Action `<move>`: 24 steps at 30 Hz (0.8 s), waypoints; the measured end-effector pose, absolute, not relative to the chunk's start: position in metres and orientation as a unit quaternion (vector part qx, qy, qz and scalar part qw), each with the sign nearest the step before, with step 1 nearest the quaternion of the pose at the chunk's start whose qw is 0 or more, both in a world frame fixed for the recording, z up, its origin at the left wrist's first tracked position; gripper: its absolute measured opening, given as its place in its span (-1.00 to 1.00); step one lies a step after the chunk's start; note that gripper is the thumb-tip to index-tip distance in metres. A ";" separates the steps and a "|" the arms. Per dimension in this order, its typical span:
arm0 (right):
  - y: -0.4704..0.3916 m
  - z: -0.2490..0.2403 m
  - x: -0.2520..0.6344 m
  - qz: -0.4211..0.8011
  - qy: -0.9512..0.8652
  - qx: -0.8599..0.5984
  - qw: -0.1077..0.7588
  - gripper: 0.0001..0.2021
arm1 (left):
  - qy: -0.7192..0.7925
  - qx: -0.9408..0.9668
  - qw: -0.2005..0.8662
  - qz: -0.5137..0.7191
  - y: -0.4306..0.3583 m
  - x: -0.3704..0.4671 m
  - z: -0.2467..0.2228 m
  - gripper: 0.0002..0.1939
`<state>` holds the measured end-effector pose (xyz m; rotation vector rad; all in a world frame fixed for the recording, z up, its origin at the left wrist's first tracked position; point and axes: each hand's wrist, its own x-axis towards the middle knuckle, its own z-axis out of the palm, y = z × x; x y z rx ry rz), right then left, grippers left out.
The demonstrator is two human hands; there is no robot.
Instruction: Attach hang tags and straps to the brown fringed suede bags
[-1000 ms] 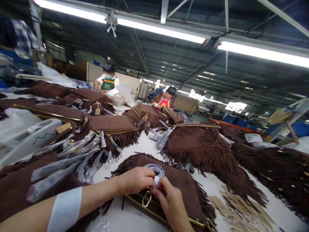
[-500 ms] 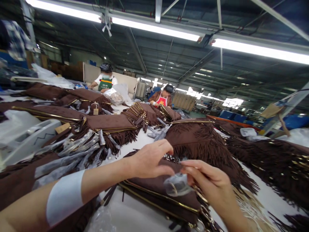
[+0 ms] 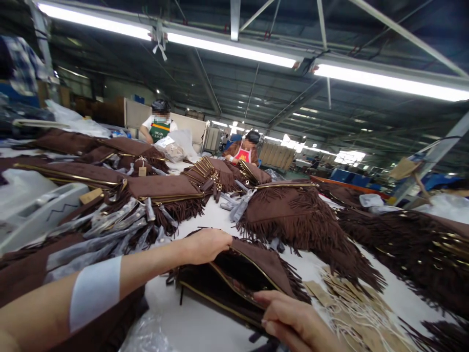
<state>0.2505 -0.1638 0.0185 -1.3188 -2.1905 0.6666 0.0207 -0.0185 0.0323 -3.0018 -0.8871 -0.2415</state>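
Nearest the viewer, at about 5 o'clock, the right hand [image 3: 296,322] lies with fingers loosely curled, its fingertips [image 3: 264,298] pressing on the near edge of an open brown suede bag [image 3: 267,266] with a gold zipper. At 7 o'clock, the left forearm carries a pale wristband [image 3: 94,293]. The left hand [image 3: 207,244], near the centre, closes its fingers over the far lip of the bag's mouth, so the two hands hold the opening spread apart. The bag lies on a white table [image 3: 198,327], its fringe trailing toward 3 o'clock.

Just right of the bag, at 4 o'clock, lies a heap of paper tags on strings [image 3: 348,313]. At 9 o'clock, plastic-wrapped straps [image 3: 110,230] sit among more brown bags. Beyond, at 1 o'clock, a large fringed bag [image 3: 293,215] lies flat. Further off, at 12 o'clock, rows of stacked bags [image 3: 208,173] stand on edge. At the far end, one person wears a green apron [image 3: 159,129] and another a red apron [image 3: 242,154].
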 end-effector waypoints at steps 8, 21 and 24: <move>-0.141 -0.028 0.240 0.246 -0.752 -0.593 0.151 -0.87 | -0.275 -0.951 0.099 -0.101 -0.013 0.013 0.030 -0.85; -0.145 -0.010 0.250 0.390 -0.653 -0.597 0.253 -0.70 | -0.191 -0.980 0.051 -0.009 -0.085 0.090 -0.039 -0.89; -0.148 -0.011 0.250 0.412 -0.650 -0.591 0.240 -0.72 | -0.206 -0.978 -0.008 -0.018 -0.065 0.098 -0.039 -0.83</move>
